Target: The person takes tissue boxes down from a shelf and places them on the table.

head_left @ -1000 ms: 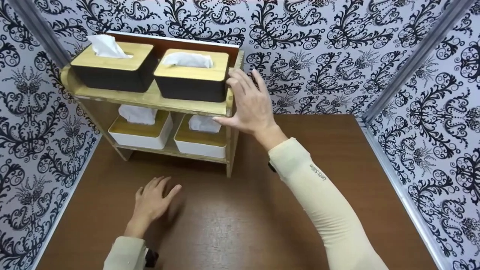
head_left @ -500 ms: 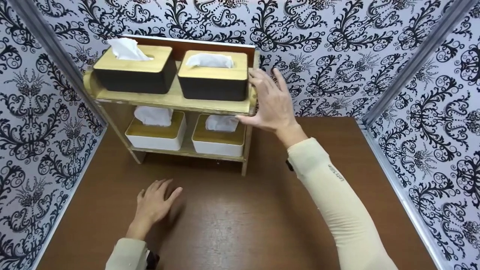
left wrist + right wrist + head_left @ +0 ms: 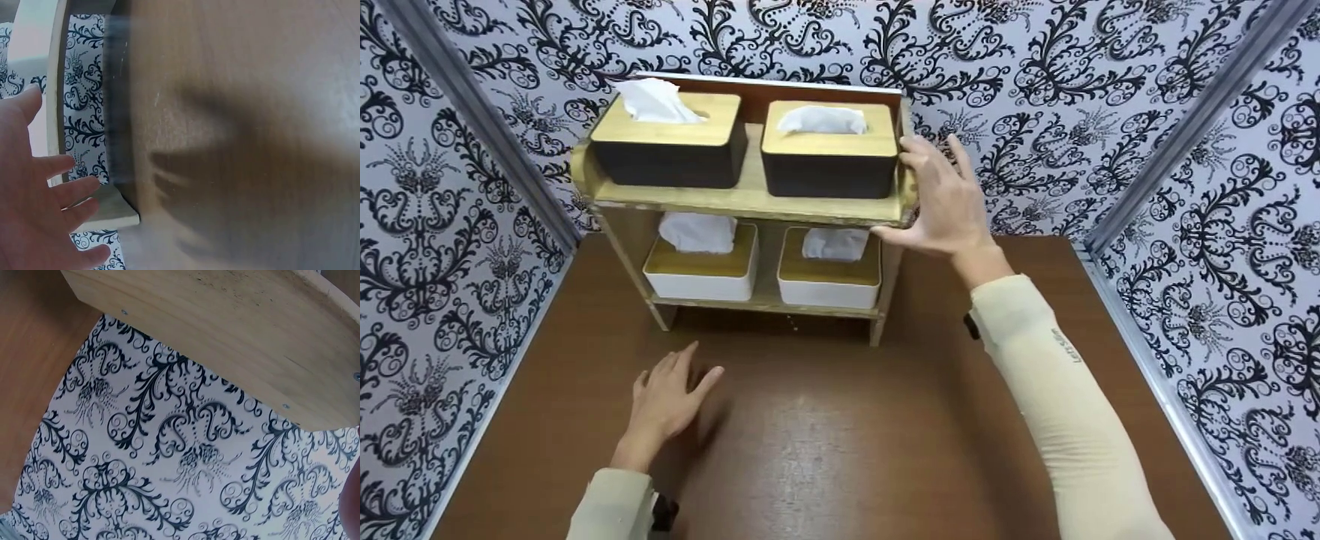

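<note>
A two-tier wooden shelf (image 3: 750,212) stands toward the back of the table. My right hand (image 3: 949,199) grips its right side near the top, thumb at the front edge and fingers over the side panel. On the upper tier sit a left black tissue box (image 3: 667,163) and a right black tissue box (image 3: 829,175), both with wooden lids. Two white tissue boxes (image 3: 697,286) occupy the lower tier. My left hand (image 3: 667,397) hovers in front of the shelf, fingers spread and holding nothing. In the right wrist view, the shelf's side panel (image 3: 225,337) fills the top.
The brown table (image 3: 802,450) extends in front of the shelf and to its right. Patterned walls (image 3: 1110,112) enclose the back and both sides. A metal rail (image 3: 1162,375) runs along the right edge. White tissues (image 3: 656,101) stick up from the boxes.
The shelf has slid to the right with all its tissue boxes, together with my right hand gripping it. My left hand has stayed almost in place.
</note>
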Tool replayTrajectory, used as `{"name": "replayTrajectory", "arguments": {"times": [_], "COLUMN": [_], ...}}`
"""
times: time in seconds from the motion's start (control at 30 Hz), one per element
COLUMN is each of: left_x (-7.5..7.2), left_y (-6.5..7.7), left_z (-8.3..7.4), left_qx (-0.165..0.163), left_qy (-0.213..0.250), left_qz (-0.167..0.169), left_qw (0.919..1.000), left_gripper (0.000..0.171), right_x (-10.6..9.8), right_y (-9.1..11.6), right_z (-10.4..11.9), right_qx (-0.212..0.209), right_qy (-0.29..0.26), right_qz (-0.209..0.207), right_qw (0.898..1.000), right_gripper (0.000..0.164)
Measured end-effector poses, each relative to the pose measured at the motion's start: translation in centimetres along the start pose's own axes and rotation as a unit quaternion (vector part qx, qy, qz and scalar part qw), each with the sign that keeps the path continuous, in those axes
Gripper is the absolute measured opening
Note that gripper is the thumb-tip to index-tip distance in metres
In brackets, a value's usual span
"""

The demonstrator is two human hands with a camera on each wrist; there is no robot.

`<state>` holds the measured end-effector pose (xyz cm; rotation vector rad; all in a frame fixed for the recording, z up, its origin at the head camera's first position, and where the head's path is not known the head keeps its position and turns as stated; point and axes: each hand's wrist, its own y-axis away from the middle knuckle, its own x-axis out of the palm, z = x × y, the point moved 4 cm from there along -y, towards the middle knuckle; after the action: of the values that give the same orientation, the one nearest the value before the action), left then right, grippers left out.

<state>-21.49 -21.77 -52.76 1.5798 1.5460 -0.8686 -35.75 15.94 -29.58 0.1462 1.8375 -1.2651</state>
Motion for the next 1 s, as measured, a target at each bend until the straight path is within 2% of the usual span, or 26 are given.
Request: {"name": "replayTrajectory", "arguments": {"times": [0.17,0.43,0.73,1.0], "left_x": [-0.8,-2.9,-2.7,-2.4], "left_y": [-0.5,-1.1,-0.9,-0.8], "left_z": [-0.3,-1.3,-1.2,-0.7], "left_qx": [0.005,0.009,0.008,0.005], "left_qy": [-0.003,0.009,0.017,0.016], "left_qz": [-0.013,-0.050,-0.053,-0.050], "left_qw": [0.9999,0.9987,0.9984,0.9986], "left_gripper": [0.083,0.079,0.076,0.077], "right_x": [-0.4,-0.8,-1.5,-1.6], "right_y": [0.5,1.0,1.6,1.8], "right_z": [-1.5,-3.5,-5.2,-6.6], "right_qx": [0.000,-0.001,0.012,0.031], "right_qy": [-0.006,-0.009,0.002,-0.012], "right_qz": [0.003,0.008,0.026,0.051], "right_qw": [1.000,1.000,1.000,0.998], "right_gripper": [0.096,0.096,0.097,0.099]}}
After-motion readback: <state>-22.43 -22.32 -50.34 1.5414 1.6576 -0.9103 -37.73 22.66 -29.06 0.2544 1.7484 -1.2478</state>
